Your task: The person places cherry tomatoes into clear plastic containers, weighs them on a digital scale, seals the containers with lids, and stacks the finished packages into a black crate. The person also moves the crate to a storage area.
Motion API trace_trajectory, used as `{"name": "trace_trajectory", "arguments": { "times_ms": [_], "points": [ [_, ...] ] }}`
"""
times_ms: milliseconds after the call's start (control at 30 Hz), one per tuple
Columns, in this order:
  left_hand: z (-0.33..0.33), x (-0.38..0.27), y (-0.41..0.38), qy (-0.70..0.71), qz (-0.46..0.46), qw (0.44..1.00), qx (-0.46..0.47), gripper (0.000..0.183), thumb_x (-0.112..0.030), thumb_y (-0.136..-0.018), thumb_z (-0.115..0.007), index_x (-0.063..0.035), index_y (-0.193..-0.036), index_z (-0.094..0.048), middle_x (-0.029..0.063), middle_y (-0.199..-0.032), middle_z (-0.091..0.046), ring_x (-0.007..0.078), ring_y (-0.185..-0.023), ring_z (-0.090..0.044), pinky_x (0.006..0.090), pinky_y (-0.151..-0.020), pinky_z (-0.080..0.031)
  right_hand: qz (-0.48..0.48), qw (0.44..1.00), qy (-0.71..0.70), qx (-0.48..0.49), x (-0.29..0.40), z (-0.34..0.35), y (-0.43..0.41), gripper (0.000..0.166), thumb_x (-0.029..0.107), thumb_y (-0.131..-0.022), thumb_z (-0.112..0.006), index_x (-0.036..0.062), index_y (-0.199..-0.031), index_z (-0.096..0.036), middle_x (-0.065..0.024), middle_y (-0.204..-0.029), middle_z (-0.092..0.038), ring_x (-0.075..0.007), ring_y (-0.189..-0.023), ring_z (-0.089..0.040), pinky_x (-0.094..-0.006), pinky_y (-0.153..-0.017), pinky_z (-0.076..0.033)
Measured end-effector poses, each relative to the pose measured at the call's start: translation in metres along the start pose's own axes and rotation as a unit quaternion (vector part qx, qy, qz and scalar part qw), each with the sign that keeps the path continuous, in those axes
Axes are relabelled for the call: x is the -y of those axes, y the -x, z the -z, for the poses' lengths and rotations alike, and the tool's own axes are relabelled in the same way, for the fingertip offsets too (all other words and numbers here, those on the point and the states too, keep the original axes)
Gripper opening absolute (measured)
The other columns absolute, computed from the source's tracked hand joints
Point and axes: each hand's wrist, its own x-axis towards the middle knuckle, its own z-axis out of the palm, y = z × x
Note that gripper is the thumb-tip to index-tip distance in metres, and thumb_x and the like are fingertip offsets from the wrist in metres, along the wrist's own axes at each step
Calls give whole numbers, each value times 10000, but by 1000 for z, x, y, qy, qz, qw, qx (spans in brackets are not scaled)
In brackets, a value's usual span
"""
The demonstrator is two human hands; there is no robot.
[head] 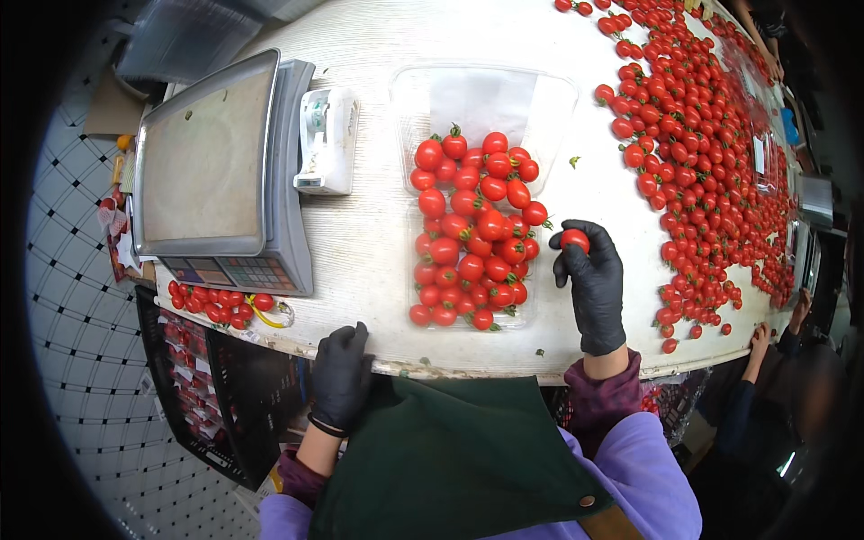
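Note:
My right hand, in a black glove, pinches one cherry tomato between thumb and fingers. It is just right of a clear plastic clamshell box, whose lid lies folded back away from me. Cherry tomatoes fill the box's near half, and more lie over the hinge onto the lid's near part. Several keep green stem tops. My left hand, also black-gloved, rests at the table's near edge, left of the box. Nothing shows in it; its fingers are partly bent.
A weighing scale and a white tape dispenser stand at left. Loose cherry tomatoes spread across the right of the white table. A black crate holds packed boxes below. Another person's hands are at the right edge.

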Motion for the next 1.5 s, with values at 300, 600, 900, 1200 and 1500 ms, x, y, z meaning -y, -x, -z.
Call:
{"name": "trace_trajectory", "arguments": {
  "times_ms": [300,600,900,1200,1500],
  "points": [
    [25,-43,-73,263,-94,945,-170,160,31,-812,-530,2,-964,-572,75,-888,-562,126,-796,-546,240,-701,-442,199,927,316,39,-14,-11,1,318,47,-728,-660,66,-1011,-515,-58,-905,-542,-180,-810,-561,-294,-702,-467],
    [37,-90,-120,645,-11,764,-26,141,-56,-896,-469,-34,-988,-574,34,-924,-611,87,-828,-539,230,-759,-429,247,861,443,46,-9,-28,-8,362,130,-698,-692,72,-1013,-524,-120,-936,-525,-284,-848,-579,-362,-700,-486],
    [8,-122,-115,16,-136,976,-170,392,-210,-715,-669,-79,-1068,-556,100,-826,-525,267,-746,-554,339,-603,-464,298,922,242,53,26,-67,-47,413,70,-783,-623,18,-1165,-474,-141,-1195,-452,-253,-1063,-503,-347,-855,-449],
    [6,-115,-114,96,-200,957,-187,456,-170,-658,-713,-46,-1066,-553,129,-846,-545,290,-740,-566,362,-609,-472,187,945,254,89,15,-32,-15,347,96,-813,-611,2,-1134,-518,-134,-974,-604,-183,-857,-609,-285,-736,-489],
    [8,-94,-49,323,-149,933,-63,398,-54,-694,-707,-38,-1047,-524,116,-888,-544,241,-766,-573,318,-644,-479,-154,978,-8,142,-19,-11,51,272,47,-824,-587,7,-1088,-534,-85,-858,-588,-140,-707,-571,-259,-660,-480]
  ]
}}
